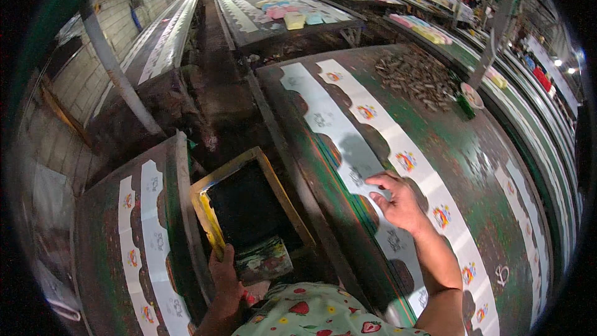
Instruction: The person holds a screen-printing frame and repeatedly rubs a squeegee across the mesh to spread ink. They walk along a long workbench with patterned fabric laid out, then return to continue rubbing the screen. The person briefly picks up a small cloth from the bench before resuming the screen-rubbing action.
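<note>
My left hand is closed around the lower left side of a wooden screen-printing frame. Dark mesh fills the frame, and yellow ink coats its left side. It is held tilted over the gap between two long tables. Above the right table, my right hand has its thumb and forefinger apart, with nothing visible between them. Below that hand runs a pale scalloped strip printed with dark outline drawings. Alongside lies a white scalloped strip with small coloured prints. Whether my right fingertips touch the pale strip I cannot tell.
The right table carries a heap of small brown pieces and a pink-rimmed container at its far end. More printed strips lie on the left table. A slanted post stands at the left. Coloured stacks sit on a farther table.
</note>
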The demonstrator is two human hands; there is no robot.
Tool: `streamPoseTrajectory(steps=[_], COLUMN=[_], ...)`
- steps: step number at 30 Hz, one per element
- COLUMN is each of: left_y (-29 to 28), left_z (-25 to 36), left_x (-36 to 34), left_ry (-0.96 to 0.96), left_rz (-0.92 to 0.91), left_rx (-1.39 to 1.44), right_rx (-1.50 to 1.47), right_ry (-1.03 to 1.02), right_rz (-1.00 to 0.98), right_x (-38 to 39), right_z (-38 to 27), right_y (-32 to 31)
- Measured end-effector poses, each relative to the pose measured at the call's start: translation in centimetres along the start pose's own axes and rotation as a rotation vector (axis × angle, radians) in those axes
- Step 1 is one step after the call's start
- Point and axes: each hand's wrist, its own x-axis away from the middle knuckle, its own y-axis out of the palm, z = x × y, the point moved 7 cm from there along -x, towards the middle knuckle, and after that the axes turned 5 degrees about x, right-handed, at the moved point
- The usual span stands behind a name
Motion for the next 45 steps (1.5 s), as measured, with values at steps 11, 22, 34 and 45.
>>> streamPoseTrajectory(steps=[11, 22, 34, 45], left_y=[-4.3, -4.1, -9.7, -12.4], left_z=[-1.7, -0.4, 2.8, 2.5], left_x=[-19.2, -34.1, -56.1, -63.2], left_ry=[-0.058, -0.027, 0.074, -0.170], left_rz=[0.326, 0.365, 0.629, 1.016], left_rx=[-0.007, 0.291, -0.168, 0.429], right_rx=[0.181, -0.002, 0.010, 0.112], right_ry=[-0.406, -0.114, 0.036, -0.335], right_rz=[-0.253, -0.217, 0.152, -0.346], right_x=[-25.2, -43.2, -62.7, -89.1], right_z=[-9.4, 2.0, 17.1, 8.4], right_y=[13.7, 16.3, 12.8, 34.0])
